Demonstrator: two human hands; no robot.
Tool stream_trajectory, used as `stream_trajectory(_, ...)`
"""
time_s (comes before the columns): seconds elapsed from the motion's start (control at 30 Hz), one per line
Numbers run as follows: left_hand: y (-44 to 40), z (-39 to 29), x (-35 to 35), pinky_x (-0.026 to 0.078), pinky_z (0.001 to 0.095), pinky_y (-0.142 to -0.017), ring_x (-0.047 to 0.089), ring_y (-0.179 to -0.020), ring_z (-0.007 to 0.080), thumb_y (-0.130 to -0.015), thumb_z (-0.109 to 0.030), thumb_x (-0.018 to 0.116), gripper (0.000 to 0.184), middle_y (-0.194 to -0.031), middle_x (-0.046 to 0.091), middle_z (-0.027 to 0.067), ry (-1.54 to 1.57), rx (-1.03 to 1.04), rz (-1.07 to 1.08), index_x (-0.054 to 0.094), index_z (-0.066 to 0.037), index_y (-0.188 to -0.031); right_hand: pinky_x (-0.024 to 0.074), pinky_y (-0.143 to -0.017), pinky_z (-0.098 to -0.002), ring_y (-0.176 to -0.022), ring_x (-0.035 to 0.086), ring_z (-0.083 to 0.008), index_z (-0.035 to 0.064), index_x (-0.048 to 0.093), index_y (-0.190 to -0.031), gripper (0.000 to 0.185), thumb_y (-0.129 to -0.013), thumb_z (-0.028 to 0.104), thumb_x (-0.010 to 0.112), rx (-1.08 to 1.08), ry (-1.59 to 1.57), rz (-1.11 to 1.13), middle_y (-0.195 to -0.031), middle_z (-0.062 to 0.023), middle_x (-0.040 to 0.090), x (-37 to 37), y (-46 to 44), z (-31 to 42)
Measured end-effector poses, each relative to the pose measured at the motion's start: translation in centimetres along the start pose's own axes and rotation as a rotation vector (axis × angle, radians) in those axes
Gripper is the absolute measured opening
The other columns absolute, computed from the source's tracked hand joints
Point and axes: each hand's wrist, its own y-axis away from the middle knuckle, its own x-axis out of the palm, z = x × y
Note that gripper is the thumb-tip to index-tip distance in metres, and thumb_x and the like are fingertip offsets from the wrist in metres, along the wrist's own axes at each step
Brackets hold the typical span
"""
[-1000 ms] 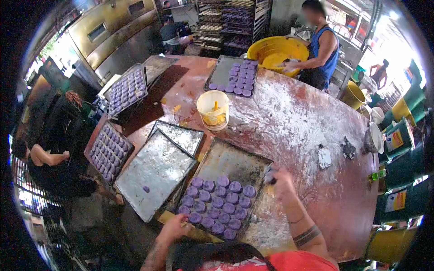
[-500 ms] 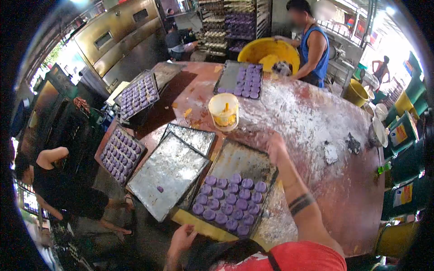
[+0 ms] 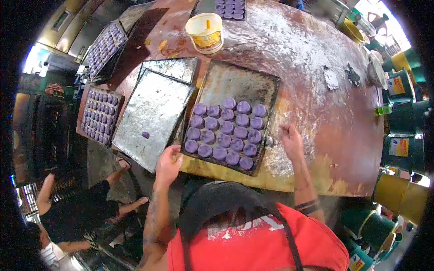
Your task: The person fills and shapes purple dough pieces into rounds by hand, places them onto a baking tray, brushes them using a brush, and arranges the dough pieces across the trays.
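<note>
A dark metal baking tray (image 3: 239, 81) lies in front of me at the table's near edge, holding several rows of round purple dough pieces (image 3: 224, 140). Its far part is bare metal. My left hand (image 3: 168, 165) is at the tray's near left corner, loosely curled with thumb and fingers apart; whether it touches the rim I cannot tell. To the right of the tray, my right hand (image 3: 291, 137) hovers over the floury table, fingers loosely bent and nothing visible in them. A small dark object (image 3: 270, 141) sits by the tray's right rim.
Overlapping metal trays (image 3: 151, 106) lie to the left, one bearing a purple scrap (image 3: 145, 134). Further left are filled trays (image 3: 100, 115). A white bucket (image 3: 205, 34) stands beyond my tray. Flour covers the table (image 3: 343, 149). Another person (image 3: 81, 203) is at lower left.
My right hand has drawn back from the tray's far right corner to beside its near right side. My left hand is now closer to the near left corner. The view has tilted down.
</note>
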Motion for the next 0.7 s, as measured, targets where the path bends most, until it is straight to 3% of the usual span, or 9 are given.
stream_trajectory(0.03, -0.9, 1.1, -0.6, 0.050, 0.0345, -0.086, 0.064, -0.096, 0.0238, -0.087, -0.006, 0.065, 0.030, -0.104, 0.066, 0.0143, 0.050, -0.012, -0.019, 0.059, 0.001, -0.115, 0.0519, -0.081, -0.0348, -0.089, 0.065, -0.0217, 0.0061, 0.065, -0.115, 0.031, -0.087, 0.018, 0.063, -0.019, 0.112, 0.006, -0.099, -0.0116, 0.070, 0.9, 1.7, 0.0)
stream_trajectory(0.13, -3.3, 3.8, -2.9, 0.050, 0.0310, -0.079, 0.063, -0.090, 0.0172, -0.089, -0.007, 0.063, 0.026, -0.101, 0.066, 0.0117, 0.115, -0.051, -0.110, 0.059, 0.001, -0.113, 0.0506, -0.074, -0.0319, -0.084, 0.063, -0.0177, 0.0008, 0.063, -0.116, 0.026, -0.090, 0.007, 0.061, -0.105, 0.236, -0.210, -0.102, -0.0088, 0.066, 3.2, 5.0, 0.9)
stream_trajectory(0.27, -6.2, 10.3, -8.2, 0.050, 0.0320, -0.075, 0.064, -0.081, 0.0184, -0.091, -0.008, 0.061, 0.017, -0.091, 0.068, 0.0093, 0.038, -0.048, -0.301, 0.063, 0.000, -0.105, 0.0510, -0.079, -0.0346, -0.086, 0.063, -0.0210, 0.0029, 0.064, -0.114, 0.029, -0.086, 0.004, 0.061, -0.041, 0.321, -0.310, -0.104, -0.0125, 0.066, 4.7, 3.9, -1.8)
stream_trajectory(0.37, -8.9, 17.8, -11.4, 0.050, 0.0322, -0.074, 0.064, -0.078, 0.0184, -0.090, -0.006, 0.060, 0.013, -0.086, 0.068, 0.0084, 0.346, -0.210, -0.492, 0.064, 0.000, -0.100, 0.0508, -0.078, -0.0336, -0.086, 0.063, -0.0207, 0.0052, 0.063, -0.118, 0.035, -0.083, 0.001, 0.060, -0.124, 0.584, -0.290, -0.102, -0.0116, 0.065, 6.6, 3.9, -0.2)
stream_trajectory(0.4, -8.9, 17.5, -12.5, 0.050, 0.0330, -0.072, 0.064, -0.076, 0.0192, -0.089, -0.005, 0.061, 0.011, -0.083, 0.068, 0.0086, 0.362, -0.221, -0.555, 0.065, -0.001, -0.097, 0.0507, -0.078, -0.0331, -0.085, 0.063, -0.0201, 0.0060, 0.062, -0.119, 0.037, -0.082, 0.000, 0.059, -0.145, 0.709, -0.281, -0.101, -0.0111, 0.064, 6.7, 4.2, 1.0)
stream_trajectory(0.5, -10.4, 21.4, -12.6, 0.050, 0.0337, -0.072, 0.065, -0.077, 0.0207, -0.087, -0.006, 0.062, 0.011, -0.083, 0.067, 0.0100, 0.108, -0.101, -0.551, 0.066, -0.002, -0.096, 0.0506, -0.072, -0.0330, -0.080, 0.061, -0.0185, 0.0081, 0.061, -0.121, 0.037, -0.085, 0.003, 0.057, -0.249, 0.477, -0.324, -0.096, -0.0093, 0.063, 5.7, 4.5, -0.7)
stream_trajectory(0.53, -9.6, 18.2, -12.8, 0.051, 0.0339, -0.072, 0.065, -0.078, 0.0237, -0.086, -0.009, 0.063, 0.012, -0.084, 0.067, 0.0128, 0.072, -0.071, -0.464, 0.066, -0.002, -0.094, 0.0505, -0.069, -0.0327, -0.077, 0.060, -0.0178, 0.0085, 0.062, -0.119, 0.033, -0.086, 0.006, 0.056, -0.173, 0.227, -0.403, -0.094, -0.0084, 0.062, 5.4, 5.1, -0.5)
stream_trajectory(0.6, -10.2, 19.1, -10.6, 0.052, 0.0381, -0.074, 0.066, -0.082, 0.0294, -0.082, -0.012, 0.067, 0.015, -0.087, 0.067, 0.0164, 0.001, 0.124, -0.229, 0.067, -0.005, -0.095, 0.0503, -0.063, -0.0320, -0.071, 0.058, -0.0164, 0.0092, 0.062, -0.115, 0.027, -0.090, 0.013, 0.053, -0.027, -0.272, -0.547, -0.090, -0.0067, 0.061, 4.2, 6.3, -0.1)
stream_trajectory(0.7, -9.4, 14.9, -9.7, 0.052, 0.0411, -0.075, 0.066, -0.084, 0.0318, -0.079, -0.011, 0.068, 0.017, -0.087, 0.067, 0.0169, -0.272, 0.321, -0.141, 0.068, -0.004, -0.095, 0.0491, -0.056, -0.0296, -0.066, 0.056, -0.0144, 0.0105, 0.063, -0.114, 0.029, -0.096, 0.026, 0.046, 0.102, -0.736, -0.649, -0.087, -0.0046, 0.060, 1.4, 7.5, -5.5)
